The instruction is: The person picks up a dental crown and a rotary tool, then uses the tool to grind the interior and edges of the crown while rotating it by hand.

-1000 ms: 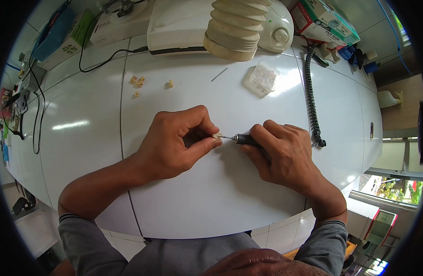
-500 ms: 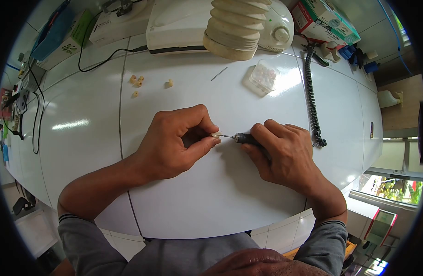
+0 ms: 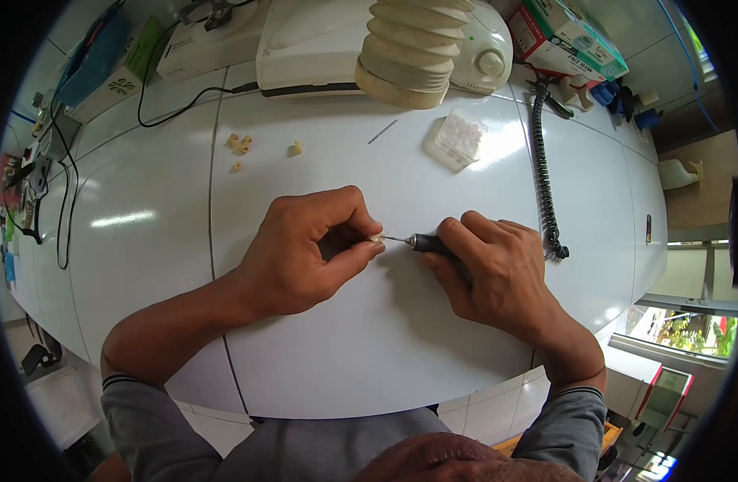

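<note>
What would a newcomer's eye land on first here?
At the centre of the white glossy table, the left hand pinches a tiny pale tooth-shaped piece against the thin bit of a dark pen-like rotary tool gripped by the right hand. Behind them looms a ribbed cream hose.

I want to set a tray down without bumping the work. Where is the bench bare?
Widest bare patch: left of the left hand, out to the black cable. Another lies between the right hand and the front edge of the bench. Crowded: the back, with small pieces, clear box, coiled cord and white machine.
</note>
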`<move>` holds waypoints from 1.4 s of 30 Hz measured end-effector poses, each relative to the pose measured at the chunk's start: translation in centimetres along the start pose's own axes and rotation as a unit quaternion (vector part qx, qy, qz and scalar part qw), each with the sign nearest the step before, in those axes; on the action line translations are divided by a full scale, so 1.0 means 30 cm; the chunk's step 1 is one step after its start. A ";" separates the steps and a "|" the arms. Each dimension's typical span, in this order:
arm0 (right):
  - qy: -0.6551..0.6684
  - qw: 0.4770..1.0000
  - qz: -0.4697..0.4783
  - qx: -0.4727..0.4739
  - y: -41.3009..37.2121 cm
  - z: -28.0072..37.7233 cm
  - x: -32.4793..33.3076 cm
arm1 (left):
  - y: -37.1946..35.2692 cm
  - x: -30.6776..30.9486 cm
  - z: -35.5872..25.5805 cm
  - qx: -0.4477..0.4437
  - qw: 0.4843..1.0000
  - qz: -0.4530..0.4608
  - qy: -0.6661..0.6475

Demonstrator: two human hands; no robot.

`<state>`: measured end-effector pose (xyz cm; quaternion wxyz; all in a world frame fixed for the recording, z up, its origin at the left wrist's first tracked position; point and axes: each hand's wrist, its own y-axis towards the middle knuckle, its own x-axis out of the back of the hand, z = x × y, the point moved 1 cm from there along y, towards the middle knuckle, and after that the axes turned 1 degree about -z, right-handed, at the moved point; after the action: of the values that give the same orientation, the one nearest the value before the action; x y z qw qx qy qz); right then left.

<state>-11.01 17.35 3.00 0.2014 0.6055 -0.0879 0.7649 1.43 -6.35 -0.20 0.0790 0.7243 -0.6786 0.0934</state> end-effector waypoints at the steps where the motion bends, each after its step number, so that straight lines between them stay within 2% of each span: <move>1: 0.001 1.000 -0.004 -0.003 -0.001 0.001 -0.002 | 0.002 0.002 -0.001 -0.002 1.000 0.000 0.002; 42: -0.005 1.000 -0.018 -0.005 -0.002 0.002 -0.008 | 0.000 0.001 -0.007 0.025 1.000 -0.001 -0.002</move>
<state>-10.87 17.32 2.77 0.2174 0.6098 -0.0817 0.7577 1.43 -6.34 0.00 0.0596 0.7270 -0.6754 0.1082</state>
